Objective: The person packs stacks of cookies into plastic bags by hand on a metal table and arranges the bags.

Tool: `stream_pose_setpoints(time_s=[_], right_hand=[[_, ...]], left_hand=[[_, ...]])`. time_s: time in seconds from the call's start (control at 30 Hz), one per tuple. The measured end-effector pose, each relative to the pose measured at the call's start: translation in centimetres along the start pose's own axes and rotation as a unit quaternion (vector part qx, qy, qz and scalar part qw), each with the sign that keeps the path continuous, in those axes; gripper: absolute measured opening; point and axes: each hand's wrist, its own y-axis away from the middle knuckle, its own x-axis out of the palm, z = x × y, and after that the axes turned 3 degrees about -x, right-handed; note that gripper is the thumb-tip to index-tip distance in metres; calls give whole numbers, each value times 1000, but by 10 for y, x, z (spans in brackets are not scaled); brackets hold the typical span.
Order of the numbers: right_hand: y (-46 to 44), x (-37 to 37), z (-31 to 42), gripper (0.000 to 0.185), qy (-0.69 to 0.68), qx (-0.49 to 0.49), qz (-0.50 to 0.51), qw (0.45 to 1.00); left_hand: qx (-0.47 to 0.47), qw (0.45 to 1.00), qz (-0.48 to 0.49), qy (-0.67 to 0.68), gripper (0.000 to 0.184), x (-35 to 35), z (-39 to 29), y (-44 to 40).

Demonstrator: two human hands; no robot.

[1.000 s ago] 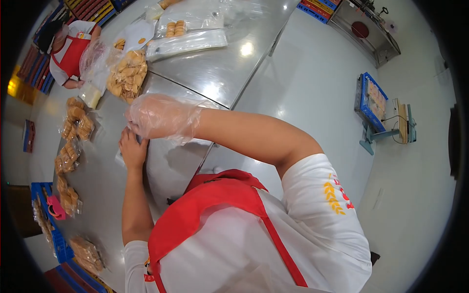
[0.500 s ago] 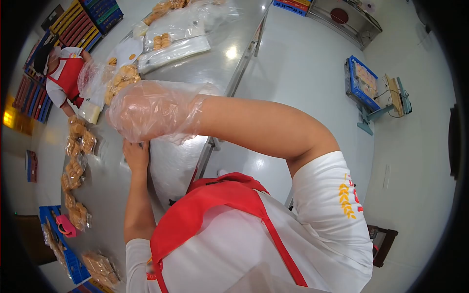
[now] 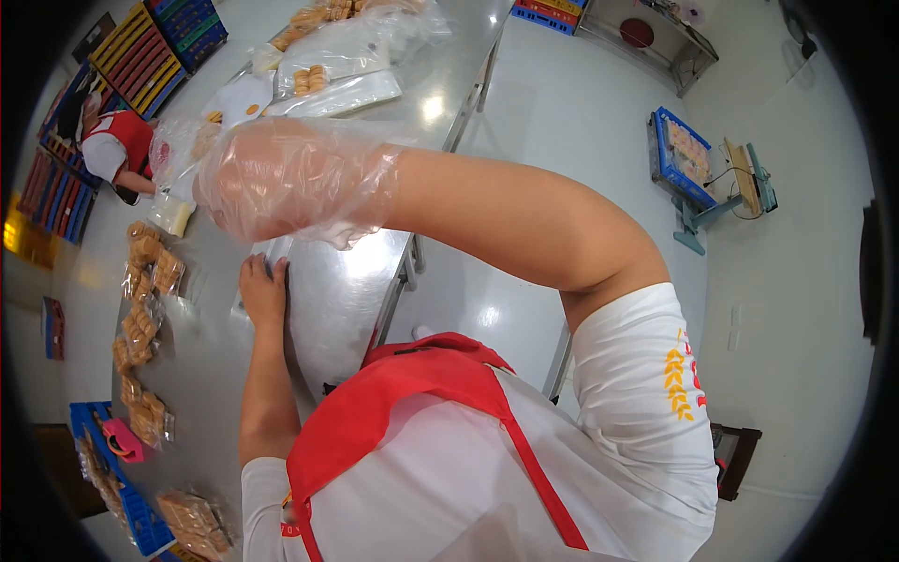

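My right hand (image 3: 257,178) wears a loose clear plastic glove and reaches across the metal table. It is above the table near the pile of cookies, most of which it covers; its fingers are hidden, so I cannot see whether anything is in them. My bare left hand (image 3: 264,288) lies on the table with its fingertips apart, touching a piece of clear plastic (image 3: 277,247). Past the glove lie a white sheet (image 3: 245,94) with a few cookies and a stack of clear plastic bags (image 3: 361,94).
Packed cookies (image 3: 140,323) line the table's far side. A co-worker in a red apron (image 3: 122,140) stands across, near a white packet (image 3: 171,214). Blue crate (image 3: 140,510) and pink tape dispenser (image 3: 124,440) are at lower left. Another blue crate (image 3: 688,155) stands right.
My right hand has moved a little up in the view, uncovering more of my left hand and the plastic by it. The co-worker has leaned and reached an arm toward the packet.
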Motion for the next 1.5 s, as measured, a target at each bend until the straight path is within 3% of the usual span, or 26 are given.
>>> stream_pose_setpoints(time_s=[0.1,0.37,0.4,0.47,0.53,0.63,0.7,0.97,1.17,1.27,1.5], right_hand=[[-10,-5,5,15,-11,44,29,999],[0,49,-8,19,-71,36,-59,995],[5,63,-16,19,-74,81,23,994],[32,123,-41,22,-23,105,-2,994],[68,183,-74,24,-58,184,58,979],[104,210,-57,37,-59,261,5,963],[115,211,-41,44,18,245,65,967],[119,215,-39,47,24,295,49,954],[118,215,-42,46,15,291,50,955],[118,215,-42,44,23,288,40,956],[117,215,-40,40,27,284,28,958]], left_hand=[[-19,1000,7,14,43,-3,-2,0],[31,998,-53,20,18,13,8,1],[43,998,-30,23,16,6,5,0],[44,999,-13,9,11,1,2,2],[48,998,-31,-16,10,1,1,3],[72,997,-24,24,9,-3,-2,5],[79,996,-15,41,7,-7,-2,4],[18,993,-71,89,8,3,2,1],[-188,956,-57,217,9,7,13,-1],[-234,929,-72,278,13,10,21,-3],[-95,985,-68,125,16,4,7,-3]])
